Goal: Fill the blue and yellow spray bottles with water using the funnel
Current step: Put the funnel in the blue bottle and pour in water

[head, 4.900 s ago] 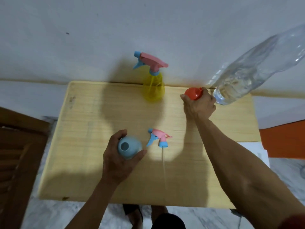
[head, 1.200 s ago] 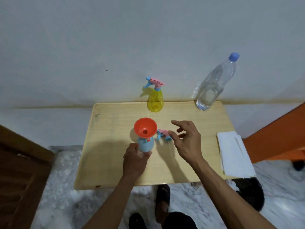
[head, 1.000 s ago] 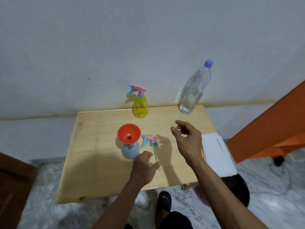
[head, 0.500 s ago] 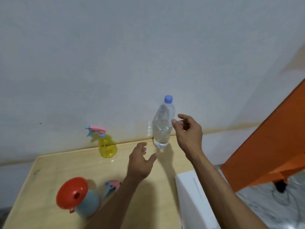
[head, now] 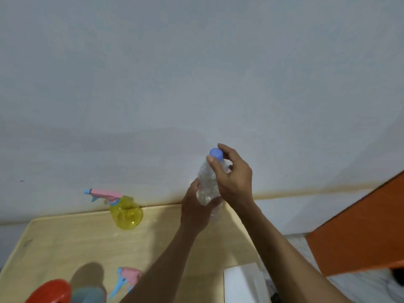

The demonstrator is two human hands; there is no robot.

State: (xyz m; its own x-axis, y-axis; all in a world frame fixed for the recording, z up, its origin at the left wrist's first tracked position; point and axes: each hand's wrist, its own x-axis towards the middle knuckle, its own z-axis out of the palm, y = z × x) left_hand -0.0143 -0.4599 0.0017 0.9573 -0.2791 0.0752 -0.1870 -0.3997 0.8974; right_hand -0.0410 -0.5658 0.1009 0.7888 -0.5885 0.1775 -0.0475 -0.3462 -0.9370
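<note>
A clear water bottle point(head: 206, 184) with a blue cap point(head: 216, 154) stands at the back right of the wooden table point(head: 72, 243). My left hand point(head: 195, 209) wraps around its lower body. My right hand point(head: 234, 177) has its fingers closed around the cap and neck. The yellow spray bottle point(head: 126, 213), with its pink and blue trigger head on, stands by the wall. At the bottom left edge the orange funnel point(head: 51, 291) sits in the blue spray bottle point(head: 88, 295). That bottle's loose pink and blue trigger head point(head: 127, 278) lies on the table beside it.
A white wall rises right behind the table. A white sheet-like object point(head: 243, 283) lies off the table's right edge. An orange panel point(head: 360, 232) stands at the right, above a marble floor point(head: 369, 283).
Both hands have reached the water bottle and taken hold of it, left on the body, right on the cap. The view has swung up and right, pushing the funnel to the bottom edge.
</note>
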